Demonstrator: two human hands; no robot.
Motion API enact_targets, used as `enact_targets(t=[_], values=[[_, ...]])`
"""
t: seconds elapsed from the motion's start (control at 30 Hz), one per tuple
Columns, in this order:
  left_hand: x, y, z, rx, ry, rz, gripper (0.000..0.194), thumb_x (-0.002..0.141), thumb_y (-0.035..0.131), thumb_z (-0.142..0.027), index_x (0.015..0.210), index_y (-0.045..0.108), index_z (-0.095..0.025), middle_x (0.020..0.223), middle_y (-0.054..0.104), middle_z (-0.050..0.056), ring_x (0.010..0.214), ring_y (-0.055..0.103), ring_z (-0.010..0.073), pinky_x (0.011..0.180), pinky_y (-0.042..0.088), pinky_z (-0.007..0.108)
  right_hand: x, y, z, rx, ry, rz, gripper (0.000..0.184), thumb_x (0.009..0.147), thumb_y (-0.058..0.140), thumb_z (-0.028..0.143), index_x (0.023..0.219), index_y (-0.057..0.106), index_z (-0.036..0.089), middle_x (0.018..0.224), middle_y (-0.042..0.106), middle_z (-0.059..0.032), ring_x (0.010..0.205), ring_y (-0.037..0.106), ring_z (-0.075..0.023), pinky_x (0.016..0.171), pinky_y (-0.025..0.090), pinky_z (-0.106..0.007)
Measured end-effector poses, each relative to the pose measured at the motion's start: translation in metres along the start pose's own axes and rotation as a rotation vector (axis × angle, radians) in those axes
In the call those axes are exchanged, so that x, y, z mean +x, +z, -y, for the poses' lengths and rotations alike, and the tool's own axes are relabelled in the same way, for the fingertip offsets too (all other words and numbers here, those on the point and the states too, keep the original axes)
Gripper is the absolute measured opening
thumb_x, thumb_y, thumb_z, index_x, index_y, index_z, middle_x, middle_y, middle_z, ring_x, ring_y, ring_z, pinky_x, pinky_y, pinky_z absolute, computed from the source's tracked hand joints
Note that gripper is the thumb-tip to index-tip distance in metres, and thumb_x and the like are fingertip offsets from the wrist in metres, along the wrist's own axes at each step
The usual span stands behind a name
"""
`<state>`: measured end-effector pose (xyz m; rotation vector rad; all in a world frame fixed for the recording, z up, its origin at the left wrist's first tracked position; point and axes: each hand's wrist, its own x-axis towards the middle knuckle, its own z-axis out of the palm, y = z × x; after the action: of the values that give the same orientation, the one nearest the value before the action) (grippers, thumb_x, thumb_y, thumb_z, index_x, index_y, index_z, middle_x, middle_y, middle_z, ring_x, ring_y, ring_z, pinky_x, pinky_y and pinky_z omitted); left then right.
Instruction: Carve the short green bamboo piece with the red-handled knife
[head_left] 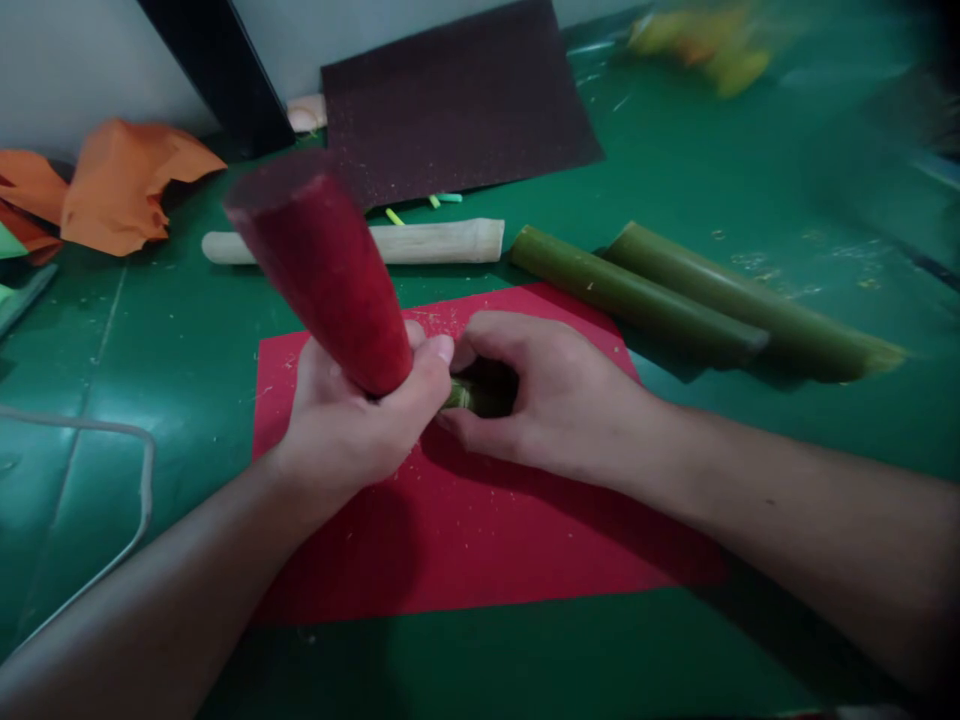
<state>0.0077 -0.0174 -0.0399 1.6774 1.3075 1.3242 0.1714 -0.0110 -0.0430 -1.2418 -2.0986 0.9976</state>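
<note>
From where I stand, the work looks partway through. The person's left hand (pixel 341 425) is closed around the narrow end of a thick red handle (pixel 330 270), which leans up and away to the left; whatever lies at its lower end is hidden from me. The right hand (pixel 555 400) has its grip curled round a short showing part of a green piece (pixel 466 398), thumb on the near side and fingers on the far side, right beside the left hand. That piece sits over the middle of the red sheet (pixel 487 540), and pale specks (pixel 442 320) lie scattered there, so I'd guess some scraping or cutting has been done. How much of it is finished I can't tell, since the hands cover most of it.

Behind, on the green desk (pixel 187 330), a pale stick (pixel 442 243) lies with no green on it, perhaps one that is done. To its right, two green lengths (pixel 637 290) lie close together, skins apparently whole; if they belong to the same job, they seem to be what is left.
</note>
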Motion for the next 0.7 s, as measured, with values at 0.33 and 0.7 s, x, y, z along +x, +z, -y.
enact_targets(t=[0.33,0.7], values=[[0.0080,0.0053,-0.0020,-0.070,-0.030,-0.072,0.035,0.080,0.073,-0.026,0.050,0.056,-0.021,0.042,0.046,-0.005,0.035,0.038,0.0074,0.040,0.043,0.023,0.0003,0.0011,0.0000,-0.017,0.022,-0.028,0.022,0.071,0.067,0.023,0.091,0.069,0.016,0.087,0.070,-0.0044,0.079,0.062,-0.0191,0.068,0.045,-0.032],[0.0062,0.0037,-0.0073,-0.067,-0.088,-0.057,0.035,0.079,0.070,-0.019,0.049,0.052,-0.020,0.042,0.044,-0.006,0.039,0.045,0.0076,0.041,0.042,0.020,0.0011,0.0012,-0.0005,0.003,0.038,-0.027,0.023,0.070,0.068,0.025,0.091,0.069,0.017,0.085,0.069,-0.0036,0.078,0.061,-0.0193,0.067,0.044,-0.032]])
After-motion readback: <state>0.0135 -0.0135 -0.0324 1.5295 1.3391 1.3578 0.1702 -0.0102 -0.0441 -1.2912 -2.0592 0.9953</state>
